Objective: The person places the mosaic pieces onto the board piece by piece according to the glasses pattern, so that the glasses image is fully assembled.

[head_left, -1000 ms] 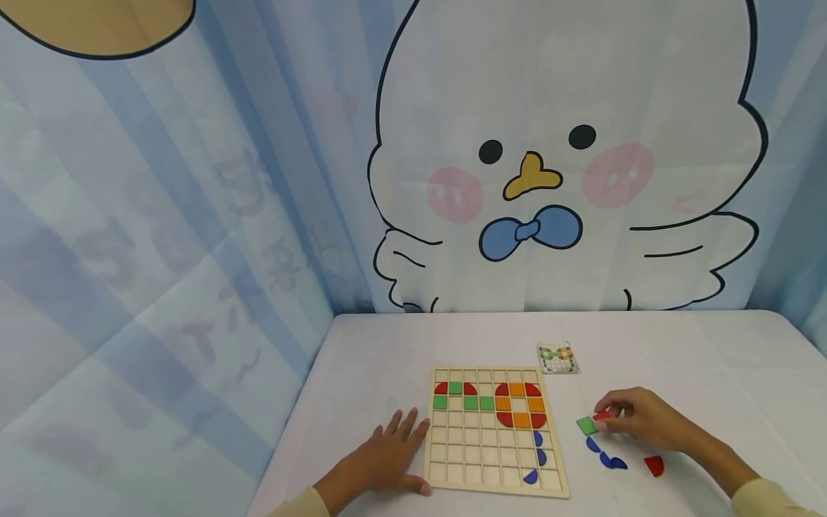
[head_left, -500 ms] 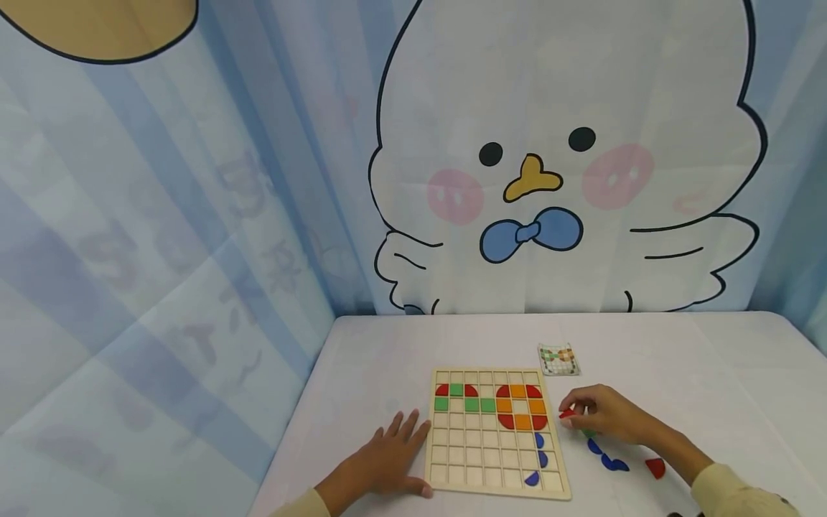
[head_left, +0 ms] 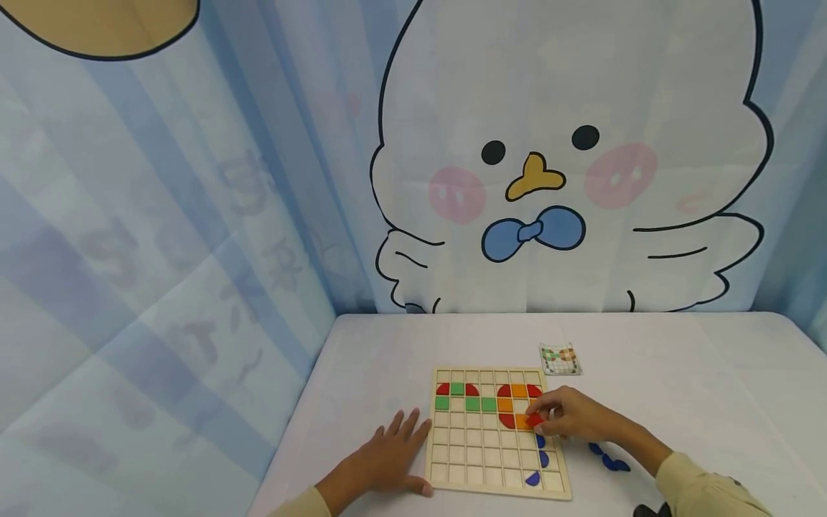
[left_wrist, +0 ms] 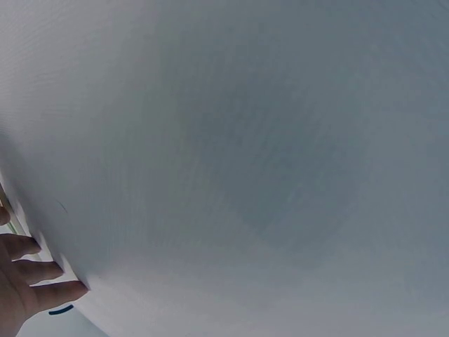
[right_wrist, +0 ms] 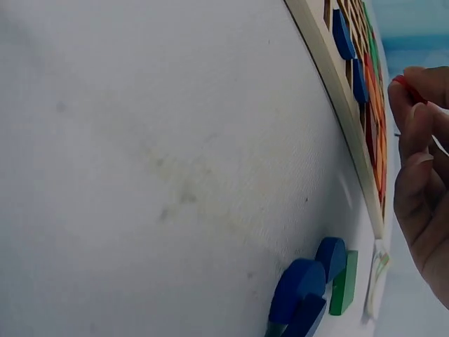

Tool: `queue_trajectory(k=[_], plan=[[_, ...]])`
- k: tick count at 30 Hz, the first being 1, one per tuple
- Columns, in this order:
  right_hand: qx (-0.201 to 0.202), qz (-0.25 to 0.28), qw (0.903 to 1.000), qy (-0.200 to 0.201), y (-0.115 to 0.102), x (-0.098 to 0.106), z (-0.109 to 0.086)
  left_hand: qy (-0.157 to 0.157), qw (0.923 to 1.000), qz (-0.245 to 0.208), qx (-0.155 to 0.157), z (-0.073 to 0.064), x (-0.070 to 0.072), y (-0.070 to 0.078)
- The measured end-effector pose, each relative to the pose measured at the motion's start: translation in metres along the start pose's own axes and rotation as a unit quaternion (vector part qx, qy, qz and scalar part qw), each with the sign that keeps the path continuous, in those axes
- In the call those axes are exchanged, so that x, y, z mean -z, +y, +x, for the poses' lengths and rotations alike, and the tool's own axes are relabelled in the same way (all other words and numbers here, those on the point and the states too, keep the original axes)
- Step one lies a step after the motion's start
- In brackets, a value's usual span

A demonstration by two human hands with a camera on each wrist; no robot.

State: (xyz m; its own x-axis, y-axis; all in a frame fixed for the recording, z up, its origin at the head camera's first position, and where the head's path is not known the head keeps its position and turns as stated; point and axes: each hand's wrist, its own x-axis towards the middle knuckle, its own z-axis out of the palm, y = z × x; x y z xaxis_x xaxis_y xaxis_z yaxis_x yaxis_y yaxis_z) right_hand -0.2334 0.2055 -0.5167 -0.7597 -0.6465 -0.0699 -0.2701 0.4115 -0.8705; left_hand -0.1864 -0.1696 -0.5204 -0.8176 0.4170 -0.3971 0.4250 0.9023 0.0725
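My right hand [head_left: 571,414] pinches a small red piece [head_left: 535,419] between thumb and fingertips, over the right side of a wooden grid board [head_left: 472,454]. In the right wrist view the red piece [right_wrist: 408,88] shows only as a thin edge above the board. My left hand [head_left: 390,459] lies flat with fingers spread beside the board's left edge, its thumb near the lower corner. Red, green [head_left: 481,403] and orange pieces fill cells in the upper rows. Several blue half-round pieces [head_left: 533,478] lie lower right on the board. My right hand hides some cells.
Right of the board, loose blue pieces [head_left: 610,461] lie on the white table [head_left: 717,388]. A green square piece [right_wrist: 344,284] stands out beside them in the right wrist view. Behind the board's right corner lies a small pattern card [head_left: 560,359]. A printed curtain [head_left: 530,280] hangs behind.
My right hand has moved left with the red piece, from beside the loose green piece to over the board. The loose red piece is now hidden by the right arm. My left hand stays put.
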Motion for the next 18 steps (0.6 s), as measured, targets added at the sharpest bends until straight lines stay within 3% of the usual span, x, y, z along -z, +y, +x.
queue_trajectory(k=[8, 18], plan=[[0.021, -0.024, 0.9994, -0.009, -0.007, -0.011, 0.018, 0.005, 0.9999, 0.009, -0.001, -0.002, 0.001, 0.001], [0.049, -0.053, 0.9972, 0.018, -0.017, -0.03, 0.042, 0.009, 0.9999, 0.004, -0.01, -0.001, -0.001, -0.001]])
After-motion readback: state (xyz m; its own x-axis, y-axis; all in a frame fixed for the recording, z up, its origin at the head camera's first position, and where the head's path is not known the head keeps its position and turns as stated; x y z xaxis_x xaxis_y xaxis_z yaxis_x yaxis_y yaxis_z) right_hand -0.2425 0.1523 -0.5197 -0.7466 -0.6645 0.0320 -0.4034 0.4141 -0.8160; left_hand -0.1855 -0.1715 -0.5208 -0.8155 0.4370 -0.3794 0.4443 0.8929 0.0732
